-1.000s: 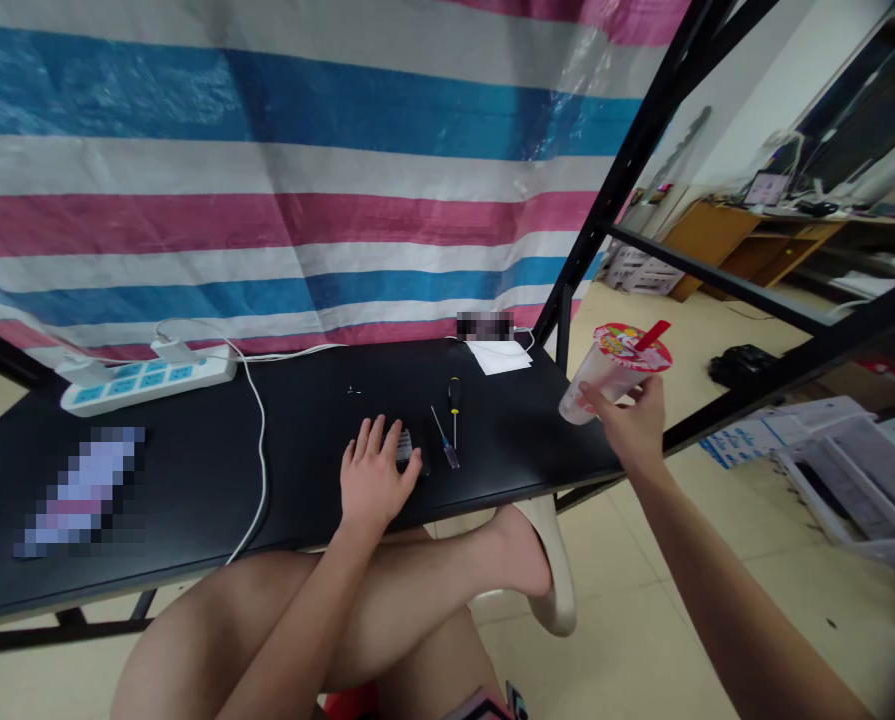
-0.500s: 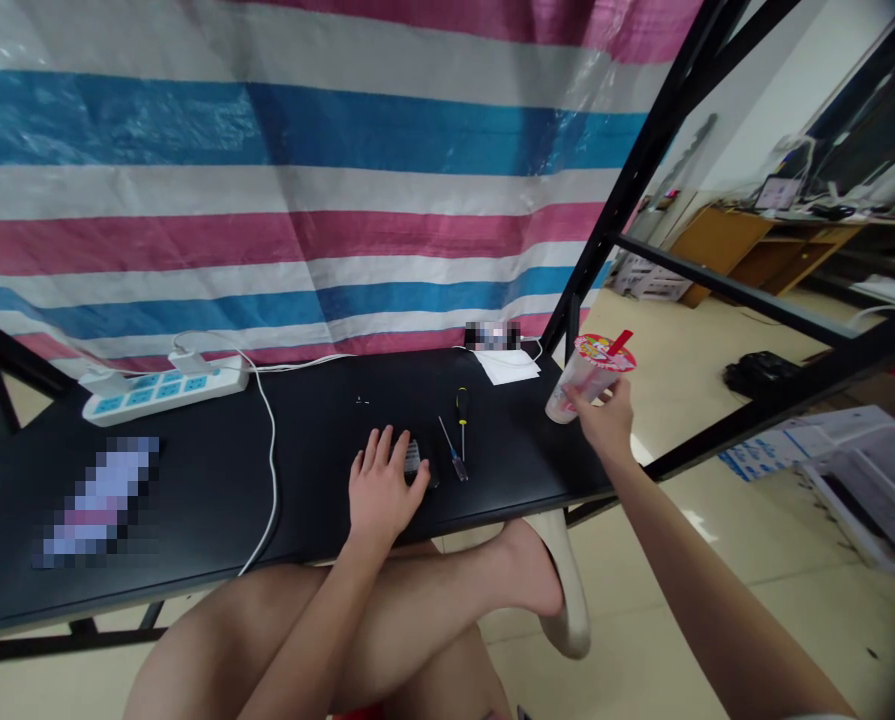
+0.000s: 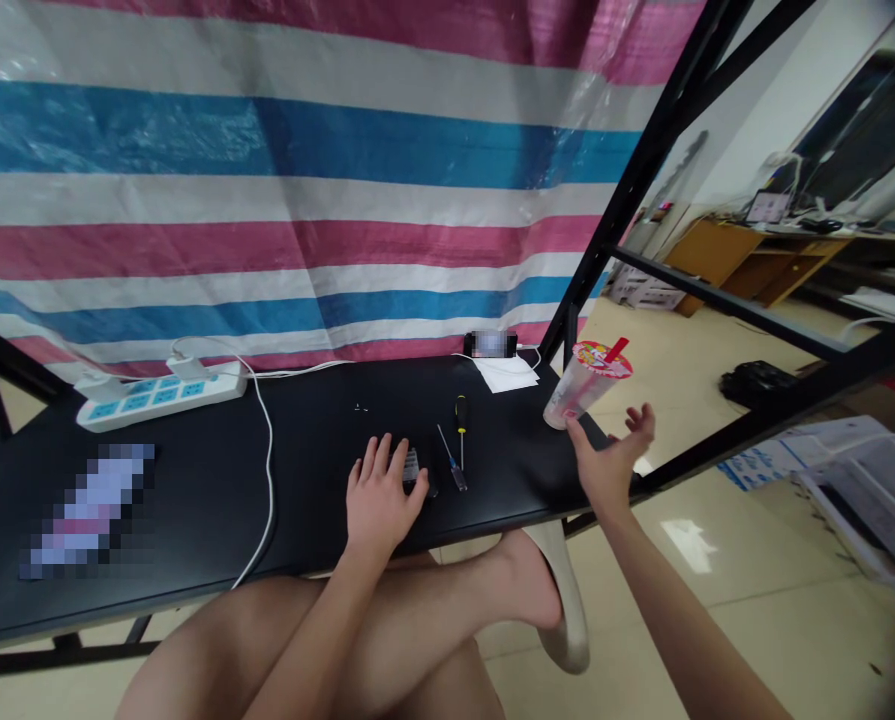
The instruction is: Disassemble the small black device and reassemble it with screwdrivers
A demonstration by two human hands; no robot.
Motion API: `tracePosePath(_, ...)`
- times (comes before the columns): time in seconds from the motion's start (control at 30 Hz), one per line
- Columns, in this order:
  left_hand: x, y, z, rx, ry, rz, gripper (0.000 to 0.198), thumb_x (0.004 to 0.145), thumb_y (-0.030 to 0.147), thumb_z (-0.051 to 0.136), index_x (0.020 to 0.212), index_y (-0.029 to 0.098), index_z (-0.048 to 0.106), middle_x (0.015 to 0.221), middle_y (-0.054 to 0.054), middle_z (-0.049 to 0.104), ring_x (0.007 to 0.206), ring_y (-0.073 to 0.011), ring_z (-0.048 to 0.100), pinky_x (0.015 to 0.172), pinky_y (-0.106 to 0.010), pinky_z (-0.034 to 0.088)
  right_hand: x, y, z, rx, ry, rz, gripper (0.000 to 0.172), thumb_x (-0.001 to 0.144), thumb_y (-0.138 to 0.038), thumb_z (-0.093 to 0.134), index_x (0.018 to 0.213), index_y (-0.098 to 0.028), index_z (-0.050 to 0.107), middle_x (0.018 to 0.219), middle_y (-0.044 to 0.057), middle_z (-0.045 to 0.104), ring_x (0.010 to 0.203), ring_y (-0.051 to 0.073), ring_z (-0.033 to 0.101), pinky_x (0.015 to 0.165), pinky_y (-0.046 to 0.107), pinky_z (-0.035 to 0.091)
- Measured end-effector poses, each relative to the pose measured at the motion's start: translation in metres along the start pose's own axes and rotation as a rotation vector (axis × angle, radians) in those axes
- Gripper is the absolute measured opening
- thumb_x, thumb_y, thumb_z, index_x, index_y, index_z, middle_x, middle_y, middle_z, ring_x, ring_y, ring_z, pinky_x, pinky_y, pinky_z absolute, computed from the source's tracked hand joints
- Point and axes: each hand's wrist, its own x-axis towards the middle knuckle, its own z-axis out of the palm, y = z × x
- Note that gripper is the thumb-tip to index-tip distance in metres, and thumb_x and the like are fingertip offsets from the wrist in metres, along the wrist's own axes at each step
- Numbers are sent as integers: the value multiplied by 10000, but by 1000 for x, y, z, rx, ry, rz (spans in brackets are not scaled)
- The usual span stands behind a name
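Note:
My left hand (image 3: 378,497) lies flat on the black table (image 3: 192,480), its fingers spread over a small dark device (image 3: 415,467). Just right of it lie two small screwdrivers (image 3: 455,440). My right hand (image 3: 612,458) hovers open beside the table's right edge, fingers apart, holding nothing. A clear plastic drink cup (image 3: 583,385) with a printed red lid and a red straw stands at the table's right corner, just above and left of that hand.
A white power strip (image 3: 158,388) with a white cable (image 3: 268,470) sits at the back left. White paper (image 3: 507,372) lies at the back right. A black metal frame (image 3: 642,170) rises at the right. My crossed legs (image 3: 387,610) are under the table.
My right hand brought the cup down onto the table's right corner, let go of it and drew back open. My left hand stayed on the device.

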Motion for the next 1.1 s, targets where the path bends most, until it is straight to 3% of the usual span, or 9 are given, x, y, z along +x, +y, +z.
tracePosePath(0.13, 0, 0, -2, -9, -7, -2, 529, 1033, 475, 513, 1472, 209, 643, 1633, -135, 508, 1550, -367, 425, 1195, -568, 428, -87, -12, -32, 70, 16, -252, 991, 813, -403, 819, 1609, -268, 245, 1582, 227, 387, 1465, 379, 463, 1043, 579, 519)
tracePosePath(0.23, 0, 1, -3, -3, -13, -1, 526, 1034, 474, 511, 1466, 206, 646, 1624, -139, 518, 1545, -366, 433, 1191, -569, 433, -152, -25, -55, 127, -59, -324, 869, 811, -280, 790, 1561, -316, 354, 1520, 189, 475, 1404, 386, 544, 1025, 626, 554)
tracePosePath(0.33, 1, 2, -4, 3, -14, 0, 531, 1033, 475, 510, 1473, 208, 641, 1622, -133, 521, 1548, -360, 430, 1190, -562, 436, -203, -37, -71, 108, -250, -401, 697, 855, -222, 717, 1509, -260, 479, 1407, 181, 597, 1270, 368, 665, 943, 578, 639)
tracePosePath(0.47, 0, 1, -3, 4, -16, 1, 538, 1034, 470, 511, 1479, 196, 639, 1630, -137, 509, 1551, -369, 423, 1192, -570, 430, -244, -44, -73, 31, -437, -541, 479, 900, -272, 666, 1375, -220, 636, 1299, 138, 710, 1105, 323, 762, 842, 460, 692)
tracePosePath(0.67, 1, 0, -2, -12, -18, 2, 536, 1029, 469, 524, 1473, 196, 646, 1631, -144, 506, 1549, -380, 425, 1189, -584, 429, -264, -37, -62, -139, -501, -614, 368, 963, -301, 631, 1318, -224, 694, 1331, 130, 723, 1217, 332, 721, 964, 477, 607)
tracePosePath(0.87, 1, 0, -2, -17, -10, 1, 543, 1026, 471, 518, 1480, 198, 640, 1626, -139, 513, 1546, -381, 427, 1189, -584, 422, -236, -45, -54, -175, -674, -699, 426, 995, -325, 638, 1411, -234, 626, 1363, 83, 728, 1264, 293, 692, 1185, 518, 444)
tracePosePath(1.0, 0, 0, 0, -41, 0, -2, 542, 1024, 471, 521, 1477, 198, 639, 1632, -145, 504, 1549, -385, 422, 1194, -595, 408, -222, -61, -44, -137, -800, -692, 402, 1017, -317, 611, 1410, -231, 617, 1375, 76, 725, 1240, 277, 700, 1153, 517, 489)
tracePosePath(1.1, 0, -1, 1, -57, 5, -3, 541, 1025, 473, 524, 1480, 204, 636, 1631, -144, 505, 1554, -382, 414, 1197, -584, 403, -233, -73, -38, -114, -836, -669, 438, 1024, -322, 590, 1449, -218, 599, 1415, 90, 706, 1270, 294, 688, 1129, 532, 517)
